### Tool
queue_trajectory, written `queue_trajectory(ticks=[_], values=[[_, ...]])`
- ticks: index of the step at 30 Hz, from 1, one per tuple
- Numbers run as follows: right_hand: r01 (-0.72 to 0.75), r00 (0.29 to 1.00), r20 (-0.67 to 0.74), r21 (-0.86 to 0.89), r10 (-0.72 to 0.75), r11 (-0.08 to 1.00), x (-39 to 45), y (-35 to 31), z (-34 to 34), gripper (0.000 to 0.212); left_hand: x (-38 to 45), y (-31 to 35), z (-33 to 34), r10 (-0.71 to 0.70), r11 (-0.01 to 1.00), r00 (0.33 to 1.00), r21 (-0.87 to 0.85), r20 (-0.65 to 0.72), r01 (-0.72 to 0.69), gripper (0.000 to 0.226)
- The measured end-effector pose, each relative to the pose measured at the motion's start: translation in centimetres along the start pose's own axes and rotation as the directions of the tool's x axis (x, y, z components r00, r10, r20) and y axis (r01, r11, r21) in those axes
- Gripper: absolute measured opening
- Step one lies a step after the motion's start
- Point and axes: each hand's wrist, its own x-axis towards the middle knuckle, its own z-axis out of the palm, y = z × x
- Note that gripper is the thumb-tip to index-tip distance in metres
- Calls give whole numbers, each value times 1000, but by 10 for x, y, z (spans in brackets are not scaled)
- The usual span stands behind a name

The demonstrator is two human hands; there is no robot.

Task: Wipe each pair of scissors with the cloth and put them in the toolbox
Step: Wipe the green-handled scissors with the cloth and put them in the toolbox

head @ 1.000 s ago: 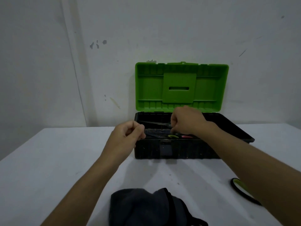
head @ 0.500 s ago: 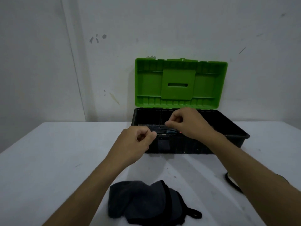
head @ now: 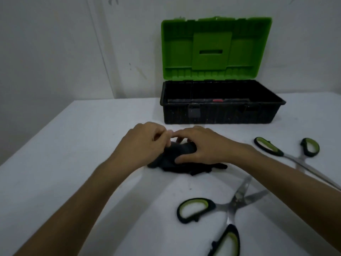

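A dark cloth (head: 181,160) lies bunched on the white table (head: 64,163) in front of the toolbox. My left hand (head: 145,143) and my right hand (head: 204,147) both rest on it, fingers curled into the fabric. The black toolbox (head: 221,112) stands open against the wall with its green lid (head: 215,48) up; a red-handled item (head: 217,100) shows inside. Two pairs of scissors with black-and-green handles lie open on the table: one pair (head: 228,206) near me on the right, another (head: 287,154) farther right, partly under my right forearm.
A white wall rises right behind the toolbox. The table's left edge runs diagonally at the left of the view. Bare tabletop stretches to the left of the cloth.
Both hands have come back from the toolbox down to the cloth and closed on it. The view has tilted down, bringing both pairs of scissors into sight.
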Motion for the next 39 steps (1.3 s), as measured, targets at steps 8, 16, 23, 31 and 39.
queue_trajectory(ticks=[8, 16, 23, 31, 39], values=[[13, 976, -218, 123, 14, 992, -21, -2, 2, 53, -75, 29, 41, 166, 948, 943, 218, 287, -234, 57], [-119, 907, -364, 259, 211, 959, -50, 10, -13, 47, -67, 38, 49, 211, 914, 928, 274, 306, -298, 35], [28, 786, -564, 442, 254, 897, -44, -7, -61, 34, -51, 29, 8, 36, 989, 978, 131, 206, -64, 17], [206, 629, -771, 293, 103, 934, -30, -37, -115, 43, -25, 8, -44, -172, 902, 985, -398, 29, 169, 13], [124, 506, -860, 151, 69, 981, 6, -38, -129, 43, 28, 31, -63, -115, 815, 967, -578, -226, -38, 36]])
